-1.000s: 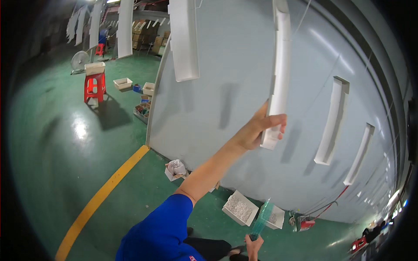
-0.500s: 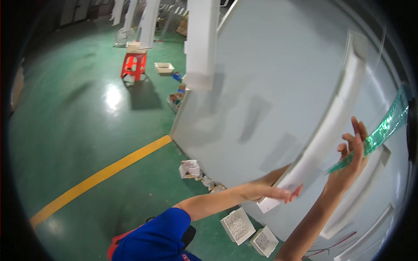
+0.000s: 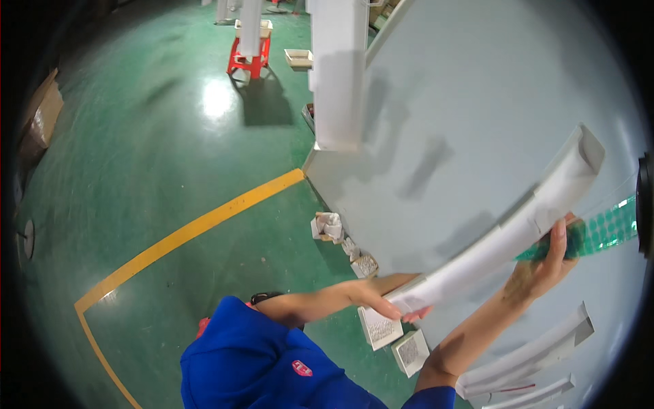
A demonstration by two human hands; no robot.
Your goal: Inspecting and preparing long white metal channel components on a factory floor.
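A long white curved panel (image 3: 477, 262) with a hollow far end slants across the right half of the view. My left hand (image 3: 381, 300) is closed round its near lower end, thumb on top and fingers beneath. Farther up, my right hand (image 3: 545, 269) is against the panel's near side, its thumb up along the edge and the other fingers partly hidden. A translucent green film strip (image 3: 610, 226) with rows of round dots runs past the right hand toward a dark round object (image 3: 644, 204) at the right rim. Whether the fingers also grip the film is unclear.
More white panels lie on the grey table (image 3: 470, 136), one white panel (image 3: 338, 88) at its far edge. Two white trays of small bits, including a near tray (image 3: 411, 353), stand below the table edge. A red stool (image 3: 248, 63) and yellow floor line (image 3: 197, 228) are at left.
The panel tilted flatter and its far end came down. My right hand, earlier apart from the panel with fingers raised, moved onto its side. The green strip lies lower. The view shifted.
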